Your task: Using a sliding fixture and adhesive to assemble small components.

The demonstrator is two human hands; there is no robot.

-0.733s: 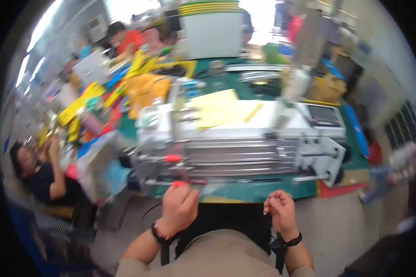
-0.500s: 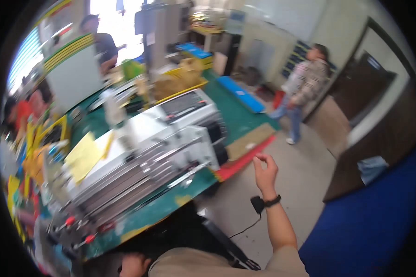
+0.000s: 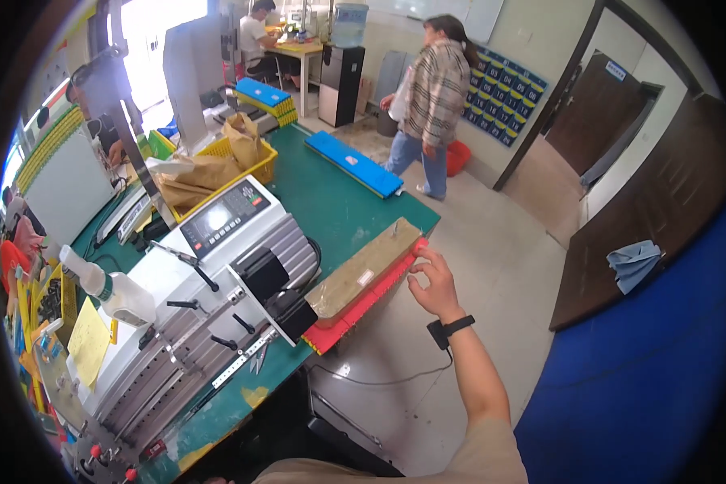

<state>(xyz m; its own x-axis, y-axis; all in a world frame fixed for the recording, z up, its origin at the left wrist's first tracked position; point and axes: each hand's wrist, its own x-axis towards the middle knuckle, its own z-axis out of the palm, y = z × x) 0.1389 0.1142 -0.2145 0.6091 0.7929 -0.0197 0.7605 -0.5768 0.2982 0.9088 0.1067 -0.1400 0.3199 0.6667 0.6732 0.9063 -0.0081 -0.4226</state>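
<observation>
Red strips (image 3: 359, 311), stacked with yellow showing along their lower end, lie at the near right edge of the green table (image 3: 294, 189), partly hidden beneath a brown block (image 3: 363, 270). How many there are, and how far they run under the block, I cannot make out. The right hand (image 3: 435, 281) reaches their far end; its thumb and forefinger are narrow, a fingertip at the red corner, but the hand's own bend hides whether they pinch it. The left hand (image 3: 216, 481) is cut off at the lower edge, barely a sliver showing, so I cannot tell how its fingers stand. A black wristband (image 3: 460, 324) circles the right wrist, with a small dark box and a thin cable that drops out of sight behind the table edge.

The block is long and flat-sided, glossy as though wrapped in film, with a small pale label and a thin upright pin near its far end. Beside its near end, black box-shaped motors (image 3: 278, 294) project from a machine (image 3: 181, 315) of white housing and metal rails, bent by the lens.

The strips' long axis runs obliquely along the table edge, from the motors up and right to the fingertips, block and strips nearly parallel. Further off, a smooth blue stack (image 3: 353, 164) slants the other way, its near end toward the right.
</observation>
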